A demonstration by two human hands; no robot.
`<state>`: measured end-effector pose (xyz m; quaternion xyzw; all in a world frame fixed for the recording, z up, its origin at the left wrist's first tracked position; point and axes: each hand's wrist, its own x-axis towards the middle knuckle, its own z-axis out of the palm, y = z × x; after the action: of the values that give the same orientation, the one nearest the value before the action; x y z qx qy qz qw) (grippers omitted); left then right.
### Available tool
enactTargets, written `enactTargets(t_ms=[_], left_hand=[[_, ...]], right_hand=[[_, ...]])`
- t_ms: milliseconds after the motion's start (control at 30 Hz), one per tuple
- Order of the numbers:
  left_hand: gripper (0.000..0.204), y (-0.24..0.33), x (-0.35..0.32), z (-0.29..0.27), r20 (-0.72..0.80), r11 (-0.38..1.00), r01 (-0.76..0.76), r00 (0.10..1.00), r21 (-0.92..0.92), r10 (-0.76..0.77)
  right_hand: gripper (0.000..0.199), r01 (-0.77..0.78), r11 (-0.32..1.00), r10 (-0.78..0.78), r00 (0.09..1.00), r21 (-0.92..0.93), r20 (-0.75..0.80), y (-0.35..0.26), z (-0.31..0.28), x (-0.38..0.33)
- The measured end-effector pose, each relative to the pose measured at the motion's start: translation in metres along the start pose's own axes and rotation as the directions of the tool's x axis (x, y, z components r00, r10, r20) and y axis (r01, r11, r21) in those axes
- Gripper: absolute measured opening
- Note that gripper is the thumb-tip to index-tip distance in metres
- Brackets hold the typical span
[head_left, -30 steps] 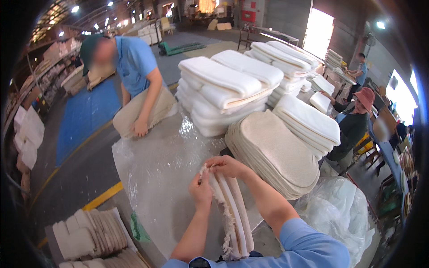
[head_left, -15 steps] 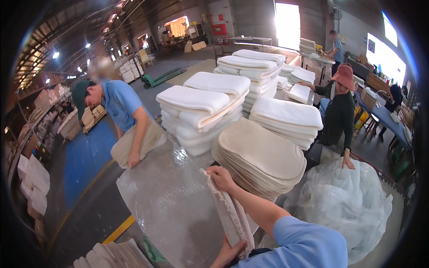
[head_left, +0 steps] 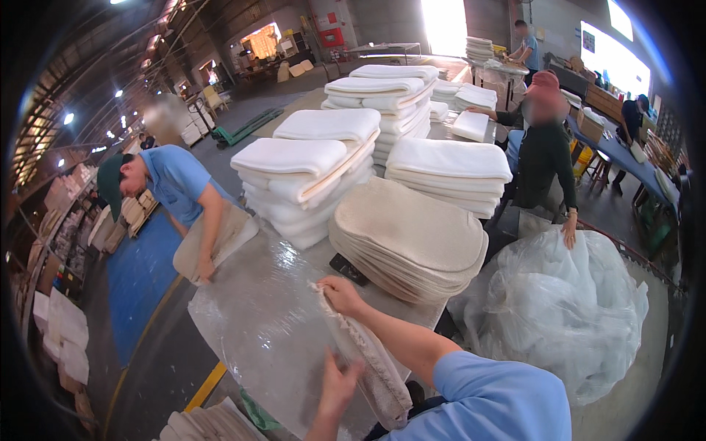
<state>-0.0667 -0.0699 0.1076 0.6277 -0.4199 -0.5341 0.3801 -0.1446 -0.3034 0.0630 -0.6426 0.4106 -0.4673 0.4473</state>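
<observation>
A beige padded fabric piece (head_left: 375, 375) with a fleecy edge stands on its side at the front of the plastic-covered table (head_left: 265, 345). At its far end my right hand (head_left: 340, 295) is closed on the edge. My left hand (head_left: 340, 384) is beside the piece's left face, slightly blurred, with thumb and fingers apart; whether it touches the fabric I cannot tell. Just beyond my right hand rises a stack of beige rounded fabric pieces (head_left: 408, 228). A small dark object (head_left: 347, 269) lies at the foot of that stack.
White folded pads (head_left: 290, 156) stand in tall piles across the table. At left a co-worker in a cap (head_left: 176, 173) handles another beige piece (head_left: 220, 239). At right a co-worker in a pink hat (head_left: 544, 147) touches a large clear plastic bag (head_left: 566, 316). More beige pieces (head_left: 213, 422) sit at lower left.
My left hand has let go of the piece's near end and moved up and left along it. The piece now shows more of its fleecy edge. The view has shifted slightly.
</observation>
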Motion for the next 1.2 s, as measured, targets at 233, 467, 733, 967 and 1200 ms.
enactTargets(t_ms=[233, 467, 733, 967, 1200], left_hand=[[0.070, 0.032, 0.105, -0.047, -0.393, 0.971, -0.123, 0.898, 0.207, 0.197], [0.064, 0.051, 0.113, -0.043, -0.329, 0.947, -0.169, 0.909, 0.274, 0.258], [0.034, 0.065, 0.123, -0.067, -0.428, 0.850, -0.067, 0.841, 0.523, 0.329], [0.019, 0.045, 0.140, -0.064, -0.417, 0.948, -0.205, 0.860, 0.244, 0.293], [0.031, 0.009, 0.147, -0.090, -0.415, 0.825, -0.122, 0.898, -0.551, -0.145]], right_hand=[[0.029, 0.203, 0.979, -0.180, 0.892, -0.010, 0.414, -0.026, 0.009, 0.016], [0.033, 0.268, 0.963, -0.230, 0.791, 0.016, 0.567, -0.014, 0.002, 0.027], [0.027, 0.135, 0.987, -0.159, 0.768, 0.086, 0.620, -0.022, 0.001, 0.046], [0.026, 0.171, 0.983, -0.181, 0.921, 0.061, 0.345, -0.013, 0.009, 0.017], [0.020, 0.135, 0.990, -0.139, 0.979, 0.037, 0.150, -0.032, 0.026, -0.008]])
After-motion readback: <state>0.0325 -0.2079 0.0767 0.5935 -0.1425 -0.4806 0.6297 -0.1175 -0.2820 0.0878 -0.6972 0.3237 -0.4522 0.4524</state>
